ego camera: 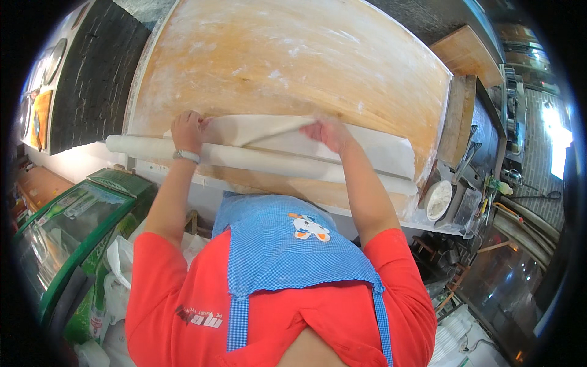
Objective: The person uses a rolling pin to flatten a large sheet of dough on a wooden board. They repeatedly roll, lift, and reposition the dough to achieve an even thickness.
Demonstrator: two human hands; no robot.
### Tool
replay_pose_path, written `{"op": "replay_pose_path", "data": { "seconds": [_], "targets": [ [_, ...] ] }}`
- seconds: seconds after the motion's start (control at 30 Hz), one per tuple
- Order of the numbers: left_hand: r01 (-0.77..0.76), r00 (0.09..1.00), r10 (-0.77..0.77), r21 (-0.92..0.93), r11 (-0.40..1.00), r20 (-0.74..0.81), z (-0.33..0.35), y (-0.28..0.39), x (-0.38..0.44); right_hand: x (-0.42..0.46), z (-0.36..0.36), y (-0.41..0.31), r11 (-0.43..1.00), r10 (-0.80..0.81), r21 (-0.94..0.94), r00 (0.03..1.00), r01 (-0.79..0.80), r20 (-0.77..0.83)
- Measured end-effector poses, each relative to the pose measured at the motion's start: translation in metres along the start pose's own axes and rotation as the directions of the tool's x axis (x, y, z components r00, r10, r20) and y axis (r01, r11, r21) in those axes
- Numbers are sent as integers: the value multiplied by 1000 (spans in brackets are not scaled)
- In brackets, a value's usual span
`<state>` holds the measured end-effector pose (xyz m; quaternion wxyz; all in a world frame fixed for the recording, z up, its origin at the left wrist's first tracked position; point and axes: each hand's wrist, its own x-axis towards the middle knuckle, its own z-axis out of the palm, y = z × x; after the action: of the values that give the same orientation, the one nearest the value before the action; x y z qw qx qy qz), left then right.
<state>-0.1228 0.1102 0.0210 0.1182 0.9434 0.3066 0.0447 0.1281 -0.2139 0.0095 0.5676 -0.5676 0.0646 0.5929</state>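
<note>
A thin pale sheet, which looks like rolled dough (390, 149), lies along the near part of a floured wooden board (275, 59). Its far edge is partly lifted, with a fold running between my hands. My left hand (187, 130), with a band on its wrist, pinches the sheet near its left end. The fingers of my right hand (331, 133), blurred, hold the folded edge right of the middle. Nearer to me, a long pale roll (284, 164) crosses the board from left to right beneath my forearms. Whether a rolling pin is inside it is hidden.
Right of the board stand a white bowl of flour-like powder (439, 201) and metal whisks (467, 153). A wooden board (467, 55) lies at the far right. To the left are a dark-sided counter (98, 73) and a green-framed glass-topped chest (82, 215). White bags (119, 261) lie beside it.
</note>
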Motion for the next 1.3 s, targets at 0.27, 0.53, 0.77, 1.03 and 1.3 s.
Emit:
{"op": "replay_pose_path", "data": {
  "seconds": [0.27, 0.53, 0.77, 1.03, 1.3],
  "targets": [
    [-499, 859, 509, -127, 857, 54, 46, 64, -124, 4, 39, -29, 952, -306, -81, 922, 295, -236],
    [-445, 884, 462, -180, 877, 66, 35, 125, 69, -44, -4, 11, -198, -728, -980, 664, 33, 169],
    [-669, 743, 667, 31, 742, 58, 49, 164, 92, -33, -51, -27, -283, -750, -928, 659, -241, 57],
    [-630, 762, 628, -46, 775, 159, 62, 119, 34, -54, -31, 32, -170, -675, -984, 734, -56, 75],
    [-605, 796, 598, -87, 792, -96, 24, 117, -104, -128, 26, 142, -176, -808, -984, 566, 27, 160]
  ]
}}
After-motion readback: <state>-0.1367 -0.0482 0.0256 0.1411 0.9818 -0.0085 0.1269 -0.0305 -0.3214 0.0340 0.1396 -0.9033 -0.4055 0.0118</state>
